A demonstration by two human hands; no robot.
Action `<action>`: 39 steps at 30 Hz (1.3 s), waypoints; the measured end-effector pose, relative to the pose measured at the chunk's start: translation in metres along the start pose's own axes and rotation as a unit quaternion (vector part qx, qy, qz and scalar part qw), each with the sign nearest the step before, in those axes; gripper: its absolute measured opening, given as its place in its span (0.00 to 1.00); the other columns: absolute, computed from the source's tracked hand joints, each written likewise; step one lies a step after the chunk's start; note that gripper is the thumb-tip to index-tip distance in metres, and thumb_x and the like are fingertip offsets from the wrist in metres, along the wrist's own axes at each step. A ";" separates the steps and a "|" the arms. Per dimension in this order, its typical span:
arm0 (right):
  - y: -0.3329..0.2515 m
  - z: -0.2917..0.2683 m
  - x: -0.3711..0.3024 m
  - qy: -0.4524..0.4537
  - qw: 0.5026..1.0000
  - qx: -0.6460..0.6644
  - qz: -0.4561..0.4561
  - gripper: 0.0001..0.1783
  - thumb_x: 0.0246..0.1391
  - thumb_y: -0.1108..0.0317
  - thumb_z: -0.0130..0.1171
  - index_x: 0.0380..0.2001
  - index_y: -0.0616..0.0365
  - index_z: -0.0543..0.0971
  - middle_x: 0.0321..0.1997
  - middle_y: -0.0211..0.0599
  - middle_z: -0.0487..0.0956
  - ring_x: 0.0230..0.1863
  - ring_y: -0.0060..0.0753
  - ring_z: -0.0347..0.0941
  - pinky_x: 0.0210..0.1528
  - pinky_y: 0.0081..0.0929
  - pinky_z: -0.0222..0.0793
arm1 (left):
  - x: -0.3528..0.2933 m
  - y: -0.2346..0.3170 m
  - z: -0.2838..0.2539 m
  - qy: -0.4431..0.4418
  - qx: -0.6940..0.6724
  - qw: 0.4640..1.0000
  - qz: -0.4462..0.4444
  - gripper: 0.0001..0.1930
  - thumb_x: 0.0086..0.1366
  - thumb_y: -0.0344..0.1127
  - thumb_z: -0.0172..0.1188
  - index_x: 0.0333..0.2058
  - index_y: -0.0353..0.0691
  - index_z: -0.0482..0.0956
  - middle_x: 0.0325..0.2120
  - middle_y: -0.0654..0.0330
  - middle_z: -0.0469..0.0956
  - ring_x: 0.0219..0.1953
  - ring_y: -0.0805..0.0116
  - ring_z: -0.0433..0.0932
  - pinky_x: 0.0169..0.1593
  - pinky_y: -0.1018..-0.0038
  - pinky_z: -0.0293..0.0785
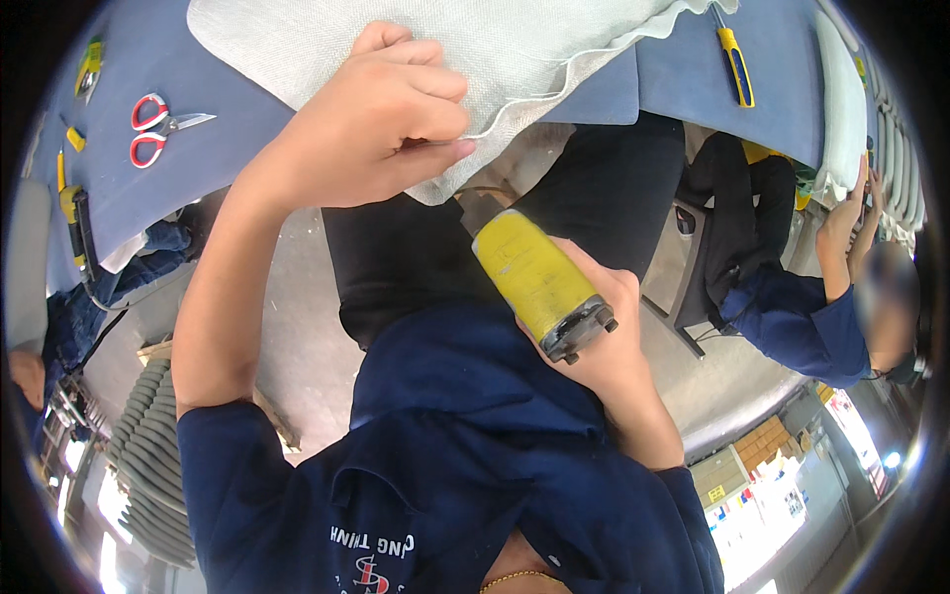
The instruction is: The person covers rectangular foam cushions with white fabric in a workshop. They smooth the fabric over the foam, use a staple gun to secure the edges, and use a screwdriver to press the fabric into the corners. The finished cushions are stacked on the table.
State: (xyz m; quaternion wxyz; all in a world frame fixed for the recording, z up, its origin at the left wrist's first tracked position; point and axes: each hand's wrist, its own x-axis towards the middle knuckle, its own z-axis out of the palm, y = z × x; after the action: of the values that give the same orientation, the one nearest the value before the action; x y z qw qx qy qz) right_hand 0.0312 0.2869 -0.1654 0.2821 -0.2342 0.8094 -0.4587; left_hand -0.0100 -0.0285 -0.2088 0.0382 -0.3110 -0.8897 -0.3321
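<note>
A piece of light grey woven fabric [287, 45], wavy along its near edge, lies over the blue-grey table and hangs past its front edge above my lap. My left hand [401, 109] is closed on it near its hanging corner, fingers curled and thumb along the edge. Below and to the right, my right hand [614, 332] wraps round a yellow staple gun [534, 277] with a black end cap. Its dark nose points up and left, close to the fabric corner; whether they touch I cannot tell. The gun's body hides most of my right fingers.
Red-and-white scissors [153, 129] lie on the table [233, 99] at left. A yellow-handled screwdriver [735, 69] lies at right. Another yellow air tool [74, 213] with a hose hangs at the far left edge. A co-worker [792, 307] sits at right; another person's hand [28, 376] shows at far left.
</note>
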 end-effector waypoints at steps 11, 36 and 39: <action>-0.001 0.001 0.019 0.034 0.999 -0.025 0.004 0.24 0.50 0.74 0.79 0.51 0.66 0.86 0.42 0.46 0.92 0.42 0.45 0.93 0.46 0.27 0.83 | -0.002 -0.008 0.003 0.038 -0.061 0.997 0.004 0.22 0.57 0.28 0.75 0.19 0.42 0.65 0.23 0.62 0.61 0.34 0.56 0.67 0.49 0.57 0.59; 0.051 -0.049 0.017 0.137 0.990 0.019 0.025 0.32 0.43 0.76 0.77 0.56 0.64 0.84 0.40 0.51 0.91 0.42 0.53 0.92 0.44 0.31 0.84 | 0.072 -0.018 -0.023 0.206 -0.051 0.945 -0.250 0.10 0.73 0.38 0.68 0.39 0.36 0.89 0.32 0.57 0.84 0.36 0.64 0.80 0.45 0.60 0.72; 0.044 -0.048 0.012 0.122 0.991 0.023 0.041 0.24 0.49 0.75 0.79 0.51 0.66 0.86 0.40 0.46 0.92 0.41 0.46 0.92 0.46 0.30 0.83 | 0.046 -0.055 -0.147 0.302 -0.154 0.899 -0.278 0.12 0.74 0.38 0.69 0.46 0.35 0.92 0.35 0.59 0.83 0.39 0.76 0.78 0.42 0.68 0.69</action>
State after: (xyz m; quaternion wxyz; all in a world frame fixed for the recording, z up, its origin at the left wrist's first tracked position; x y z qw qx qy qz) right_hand -0.0148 0.3289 -0.1867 0.2054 -0.1364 0.8361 -0.4900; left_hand -0.0991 -0.1267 -0.1137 0.1624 0.0624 -0.8235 -0.5400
